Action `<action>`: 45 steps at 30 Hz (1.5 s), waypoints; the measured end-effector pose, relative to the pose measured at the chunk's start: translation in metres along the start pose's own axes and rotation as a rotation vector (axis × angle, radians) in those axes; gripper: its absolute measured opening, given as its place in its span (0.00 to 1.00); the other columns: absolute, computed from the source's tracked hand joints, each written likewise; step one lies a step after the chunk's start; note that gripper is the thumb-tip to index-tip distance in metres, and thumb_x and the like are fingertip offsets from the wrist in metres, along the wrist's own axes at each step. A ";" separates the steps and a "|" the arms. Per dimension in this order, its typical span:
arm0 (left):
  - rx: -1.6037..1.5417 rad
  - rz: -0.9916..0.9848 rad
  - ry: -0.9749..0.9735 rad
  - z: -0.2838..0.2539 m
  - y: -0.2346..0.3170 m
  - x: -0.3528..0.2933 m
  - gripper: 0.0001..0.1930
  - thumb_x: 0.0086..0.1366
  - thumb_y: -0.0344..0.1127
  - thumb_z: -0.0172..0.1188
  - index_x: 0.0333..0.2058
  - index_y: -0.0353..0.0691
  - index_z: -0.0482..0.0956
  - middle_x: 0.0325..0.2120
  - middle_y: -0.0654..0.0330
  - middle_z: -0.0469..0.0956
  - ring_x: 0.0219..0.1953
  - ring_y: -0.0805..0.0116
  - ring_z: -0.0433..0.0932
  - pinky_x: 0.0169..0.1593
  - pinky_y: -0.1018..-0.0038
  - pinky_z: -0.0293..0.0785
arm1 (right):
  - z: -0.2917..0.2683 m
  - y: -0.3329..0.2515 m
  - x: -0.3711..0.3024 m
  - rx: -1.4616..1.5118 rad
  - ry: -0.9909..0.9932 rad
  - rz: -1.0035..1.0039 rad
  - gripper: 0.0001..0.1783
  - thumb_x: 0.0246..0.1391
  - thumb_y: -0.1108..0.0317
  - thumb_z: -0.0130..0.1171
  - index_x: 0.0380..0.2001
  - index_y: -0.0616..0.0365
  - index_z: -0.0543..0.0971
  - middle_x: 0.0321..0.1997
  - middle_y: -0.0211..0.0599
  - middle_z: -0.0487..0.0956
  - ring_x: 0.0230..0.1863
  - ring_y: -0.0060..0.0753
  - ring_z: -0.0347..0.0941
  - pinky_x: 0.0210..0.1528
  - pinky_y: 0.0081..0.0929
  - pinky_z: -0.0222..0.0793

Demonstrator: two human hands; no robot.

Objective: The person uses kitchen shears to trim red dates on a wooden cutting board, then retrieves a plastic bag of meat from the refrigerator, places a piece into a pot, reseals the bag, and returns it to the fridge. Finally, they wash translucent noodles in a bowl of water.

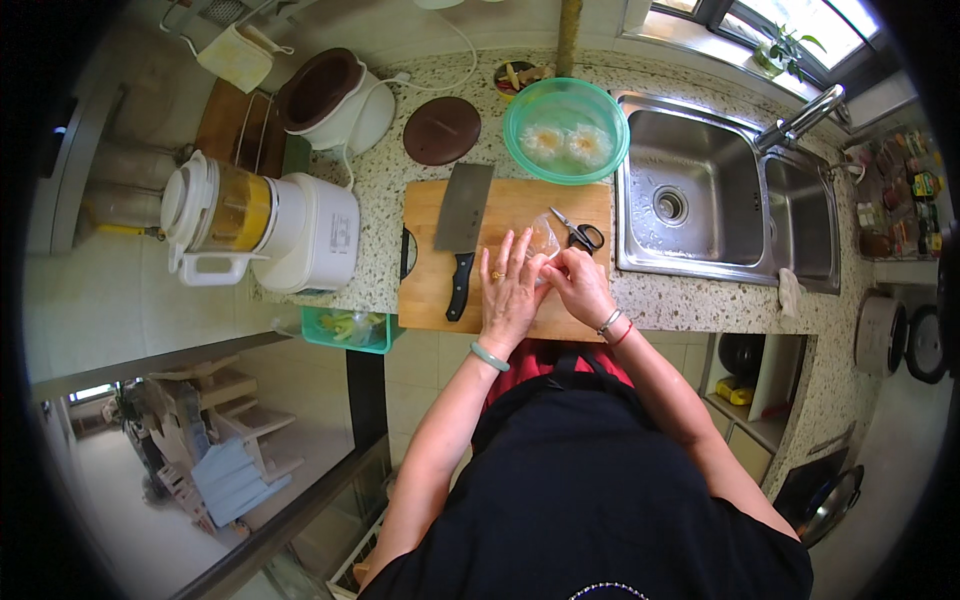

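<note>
Left hand (510,290) palm-down, fingers outstretched, grip unclear, right hand (582,287) curled inward, fingers pinching clear plastic wrap (544,238), above wooden board (425,303)

Glossy plastic film (545,236), smooth wooden board (525,200)

Wooden board (515,205) under cleaver (463,225) and scissors (573,226); speckled counter (380,215) beneath

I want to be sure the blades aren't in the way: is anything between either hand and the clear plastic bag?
Nothing visible is: the left hand and right hand are both at the clear plastic bag. The scissors lie beside it on the right, the knife left of the left hand.
</note>
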State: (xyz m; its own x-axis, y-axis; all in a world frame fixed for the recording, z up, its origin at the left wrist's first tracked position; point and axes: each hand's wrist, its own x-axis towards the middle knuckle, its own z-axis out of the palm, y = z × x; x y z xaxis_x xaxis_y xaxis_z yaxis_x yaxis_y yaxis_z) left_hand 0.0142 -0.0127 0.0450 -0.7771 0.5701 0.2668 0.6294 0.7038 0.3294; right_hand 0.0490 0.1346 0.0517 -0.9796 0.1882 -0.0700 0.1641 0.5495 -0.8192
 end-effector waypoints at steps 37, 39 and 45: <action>-1.268 -0.598 0.057 0.039 -0.041 0.005 0.12 0.69 0.33 0.54 0.50 0.42 0.71 0.45 0.64 0.74 0.48 0.75 0.70 0.54 0.76 0.68 | 0.023 0.038 0.026 0.707 0.099 0.211 0.28 0.62 0.55 0.53 0.60 0.59 0.66 0.57 0.41 0.70 0.55 0.32 0.68 0.56 0.27 0.65; -1.516 -0.709 0.015 0.028 -0.036 0.000 0.12 0.70 0.33 0.53 0.50 0.44 0.70 0.46 0.66 0.73 0.49 0.75 0.71 0.54 0.77 0.67 | 0.019 0.032 0.021 0.875 0.012 0.315 0.31 0.64 0.52 0.51 0.63 0.58 0.63 0.61 0.38 0.68 0.60 0.32 0.67 0.59 0.26 0.63; -1.762 -0.770 0.069 -0.032 -0.005 0.008 0.21 0.71 0.46 0.49 0.58 0.46 0.65 0.53 0.66 0.67 0.56 0.73 0.66 0.60 0.72 0.63 | 0.011 -0.006 0.016 1.387 -0.166 0.418 0.32 0.63 0.51 0.51 0.64 0.57 0.62 0.61 0.35 0.68 0.59 0.27 0.66 0.60 0.29 0.63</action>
State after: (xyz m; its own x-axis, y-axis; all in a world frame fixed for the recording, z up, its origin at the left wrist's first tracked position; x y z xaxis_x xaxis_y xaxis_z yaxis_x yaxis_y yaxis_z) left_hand 0.0051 -0.0251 0.0747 -0.8725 0.3456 -0.3453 -0.4737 -0.4256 0.7710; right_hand 0.0314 0.1251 0.0493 -0.9070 -0.0133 -0.4209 0.2878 -0.7492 -0.5966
